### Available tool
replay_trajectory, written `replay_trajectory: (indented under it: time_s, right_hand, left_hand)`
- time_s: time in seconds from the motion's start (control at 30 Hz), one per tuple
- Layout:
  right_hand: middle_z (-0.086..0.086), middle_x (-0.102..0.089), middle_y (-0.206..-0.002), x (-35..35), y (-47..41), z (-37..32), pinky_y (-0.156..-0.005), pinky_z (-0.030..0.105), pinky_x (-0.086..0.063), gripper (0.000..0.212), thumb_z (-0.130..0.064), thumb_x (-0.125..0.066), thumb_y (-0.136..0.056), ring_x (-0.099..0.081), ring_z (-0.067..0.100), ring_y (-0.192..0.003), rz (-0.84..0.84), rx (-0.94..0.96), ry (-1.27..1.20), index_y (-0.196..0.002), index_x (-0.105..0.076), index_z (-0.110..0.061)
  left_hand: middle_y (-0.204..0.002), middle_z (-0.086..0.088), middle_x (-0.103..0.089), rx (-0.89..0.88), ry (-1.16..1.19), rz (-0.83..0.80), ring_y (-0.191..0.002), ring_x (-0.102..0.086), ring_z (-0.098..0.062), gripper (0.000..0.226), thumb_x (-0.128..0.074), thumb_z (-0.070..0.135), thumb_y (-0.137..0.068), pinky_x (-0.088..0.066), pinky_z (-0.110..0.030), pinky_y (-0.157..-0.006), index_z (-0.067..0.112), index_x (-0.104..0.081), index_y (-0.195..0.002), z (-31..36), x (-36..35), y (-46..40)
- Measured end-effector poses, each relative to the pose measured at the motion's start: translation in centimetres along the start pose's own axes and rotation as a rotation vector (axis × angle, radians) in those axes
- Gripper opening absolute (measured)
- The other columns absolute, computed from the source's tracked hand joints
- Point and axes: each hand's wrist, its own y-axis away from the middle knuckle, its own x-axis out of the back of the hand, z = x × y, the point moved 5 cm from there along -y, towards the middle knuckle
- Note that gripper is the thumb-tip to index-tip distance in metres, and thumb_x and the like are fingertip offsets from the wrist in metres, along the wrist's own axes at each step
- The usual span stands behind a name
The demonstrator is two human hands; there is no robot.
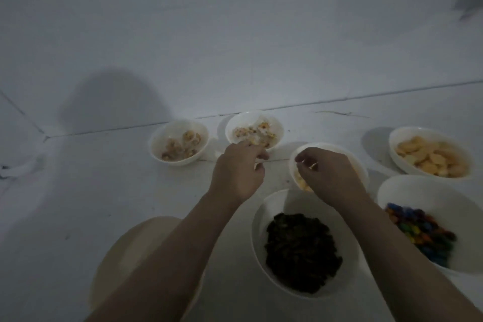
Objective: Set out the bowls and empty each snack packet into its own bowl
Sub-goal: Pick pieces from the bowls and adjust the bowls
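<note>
Dim light, white surface, probably a floor with tile seams; cannot tell for sure

Nearest: round tan object (125, 256) at lower left, smooth, identity unclear. Beside it, white glossy bowl of dark snack (300, 251), pieces small, wrinkled, heaped. Right of that, bowl of coloured candies (423, 232), rounded, shiny shells.

Middle: right hand (329, 172) hovers over the pale-snack bowl (326, 146), grip curled, thumb and fingertips pinching something small and pale; too blurred to tell if it is a snack piece or a packet scrap. Bowl mostly hidden by the hand. Left hand (237, 172) reaches to the near rim of the far centre bowl (254, 129), fingers curled at the rim; whether it holds anything I cannot tell.

Far: far left bowl (179, 142) with light brown lumpy pieces; far right bowl (431, 154) with flat orange-yellow pieces.

No packets in view. Bowls spaced apart, one snack each, likely to keep kinds separate. Judgement: emptying nearly done, hands tidying strays
</note>
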Motion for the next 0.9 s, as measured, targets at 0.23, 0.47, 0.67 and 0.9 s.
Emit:
replay_trajectory:
  time_s: [0.23,0.47,0.67,0.9]
  right_hand:
    - [-0.009,-0.062,-0.087,6.7,1.4,7.0,-0.068,0.026,-0.042,0.018,-0.023,-0.055,-0.094,-0.059,0.012,-0.080,0.050,-0.004,0.027,-0.106,-0.070,-0.020]
    - [0.000,-0.069,-0.103,11.3,1.1,15.1,-0.072,0.028,-0.045,0.023,-0.021,-0.054,-0.095,-0.059,0.015,-0.088,-0.008,-0.048,0.091,-0.112,-0.068,-0.016]
    - [0.009,-0.064,-0.120,11.0,-1.1,20.5,-0.086,0.035,-0.049,0.034,-0.025,-0.052,-0.096,-0.058,0.025,-0.110,-0.189,-0.065,0.222,-0.125,-0.061,-0.011]
    - [0.008,-0.069,-0.104,9.5,-4.3,22.7,-0.075,0.030,-0.054,0.026,-0.007,-0.058,-0.088,-0.065,0.022,-0.090,-0.274,-0.084,0.292,-0.111,-0.070,-0.008]
  left_hand:
    - [-0.110,0.007,-0.061,-0.061,0.073,-0.028,-0.106,-0.053,-0.012,0.023,-0.055,0.018,-0.091,-0.046,-0.032,-0.087,0.024,-0.068,-0.109,9.2,-4.2,-0.7]
    - [-0.113,0.004,-0.066,0.065,0.032,-0.160,-0.102,-0.060,-0.018,0.024,-0.054,0.024,-0.092,-0.050,-0.038,-0.090,0.020,-0.068,-0.111,15.1,-10.9,-2.5]
    - [-0.099,-0.004,-0.068,0.218,-0.052,-0.255,-0.088,-0.061,-0.021,0.024,-0.055,0.033,-0.093,-0.052,-0.036,-0.080,0.013,-0.067,-0.099,16.3,-15.2,-4.3]
    - [-0.088,-0.008,-0.069,0.299,-0.187,-0.453,-0.077,-0.059,-0.018,0.015,-0.065,0.019,-0.083,-0.050,-0.030,-0.071,0.009,-0.071,-0.092,16.3,-15.7,-6.5]
